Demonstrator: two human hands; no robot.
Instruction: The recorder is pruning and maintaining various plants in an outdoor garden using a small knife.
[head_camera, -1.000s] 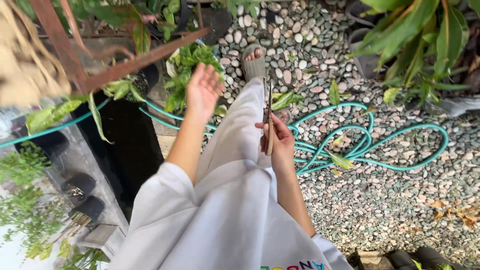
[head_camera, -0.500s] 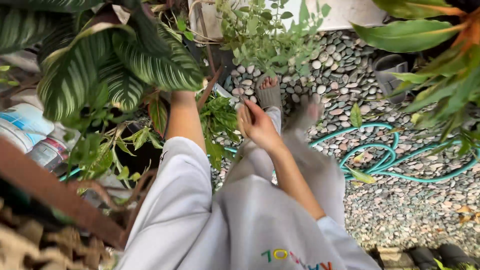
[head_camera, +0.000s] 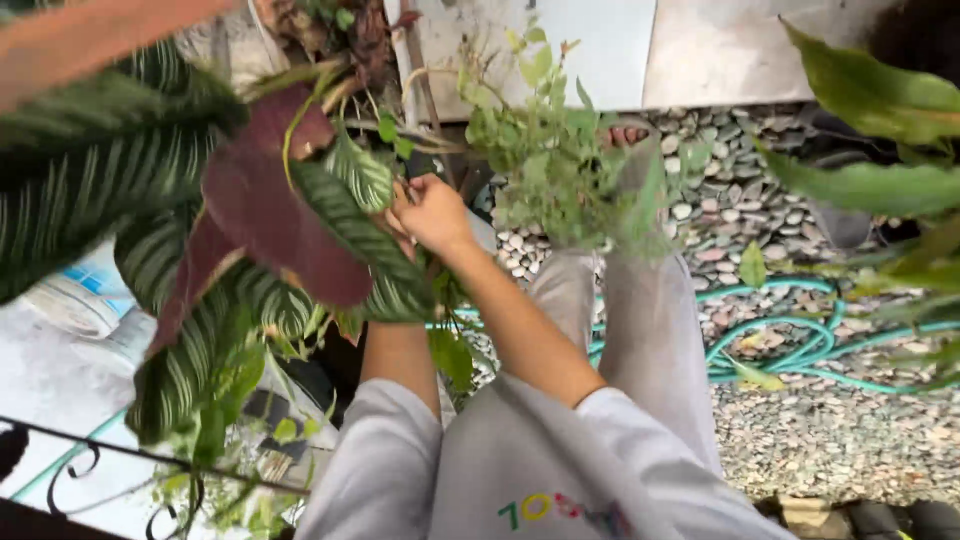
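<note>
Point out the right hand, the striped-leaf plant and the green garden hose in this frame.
right hand (head_camera: 432, 212), head view, on the back of the hand.
striped-leaf plant (head_camera: 95, 190), head view, on a large striped leaf.
green garden hose (head_camera: 800, 325), head view, on a loop lying on pebbles.

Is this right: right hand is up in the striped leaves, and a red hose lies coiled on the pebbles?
Not quite. In the head view the hose is teal green, not red. The rest holds: it lies coiled on the pebbles, and the right hand is up among the striped leaves.
</note>
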